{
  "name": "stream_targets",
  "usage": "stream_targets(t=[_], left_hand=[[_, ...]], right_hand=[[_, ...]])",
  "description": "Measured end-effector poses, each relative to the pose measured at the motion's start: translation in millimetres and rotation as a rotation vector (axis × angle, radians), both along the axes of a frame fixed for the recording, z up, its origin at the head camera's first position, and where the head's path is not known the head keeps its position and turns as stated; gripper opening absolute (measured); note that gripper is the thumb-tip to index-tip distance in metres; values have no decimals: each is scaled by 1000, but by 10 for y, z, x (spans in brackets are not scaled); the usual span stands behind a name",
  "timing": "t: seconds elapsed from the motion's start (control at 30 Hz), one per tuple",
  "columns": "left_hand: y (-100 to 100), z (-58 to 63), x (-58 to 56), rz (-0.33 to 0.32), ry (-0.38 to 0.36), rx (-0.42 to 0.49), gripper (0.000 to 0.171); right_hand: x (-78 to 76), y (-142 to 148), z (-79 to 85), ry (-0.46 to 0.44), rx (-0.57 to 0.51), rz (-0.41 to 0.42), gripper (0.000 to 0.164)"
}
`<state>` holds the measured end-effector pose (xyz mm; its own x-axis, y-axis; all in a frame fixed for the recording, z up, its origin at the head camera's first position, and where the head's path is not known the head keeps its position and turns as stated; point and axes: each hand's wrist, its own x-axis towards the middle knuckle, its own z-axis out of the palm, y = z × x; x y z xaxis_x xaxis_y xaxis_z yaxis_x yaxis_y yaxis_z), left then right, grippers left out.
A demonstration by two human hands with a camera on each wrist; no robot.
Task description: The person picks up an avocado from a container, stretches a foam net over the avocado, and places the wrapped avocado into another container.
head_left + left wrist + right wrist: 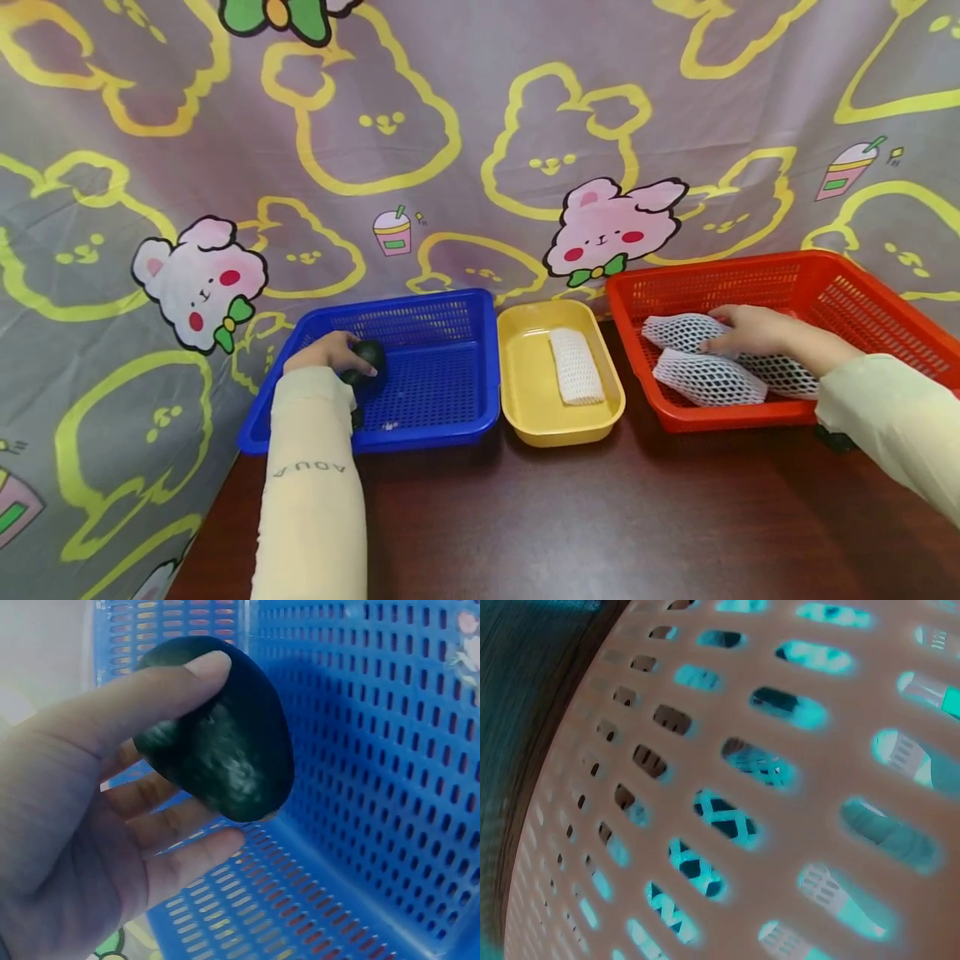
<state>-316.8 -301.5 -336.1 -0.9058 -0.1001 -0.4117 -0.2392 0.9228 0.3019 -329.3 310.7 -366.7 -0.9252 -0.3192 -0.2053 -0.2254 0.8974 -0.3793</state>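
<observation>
Inside the blue basket (427,383), my left hand (327,353) holds a dark green avocado (370,363). In the left wrist view, the thumb lies across the top of the avocado (217,742) and the fingers bend beneath it. My right hand (753,331) reaches into the red basket (705,418), its thumb and fingers about the right end of a dark fruit in a white foam net (681,332). A second netted fruit (708,379) lies in front of it. A third netted fruit (783,375) is partly hidden under the right hand and forearm.
Between the baskets stands a yellow tray (525,367) with a flattened white foam net (576,367) in it. A patterned cloth (465,150) hangs behind. Brown tabletop (525,517) lies in front. The right wrist view mostly shows a perforated basket wall (817,780), oddly coloured.
</observation>
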Motion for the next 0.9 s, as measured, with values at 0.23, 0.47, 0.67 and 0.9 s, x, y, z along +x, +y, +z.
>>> stream_targets(t=[0.23, 0.47, 0.67, 0.9], left_hand=[[49, 134, 1, -56, 42, 73, 89], [88, 175, -40, -89, 44, 111, 92], [134, 270, -21, -158, 78, 77, 91], [166, 333, 46, -228, 107, 62, 91]], right_hand=[[40, 47, 44, 24, -21, 2, 75], [92, 84, 78, 25, -79, -11, 73], [149, 94, 141, 54, -102, -13, 70], [221, 113, 224, 79, -132, -19, 68]])
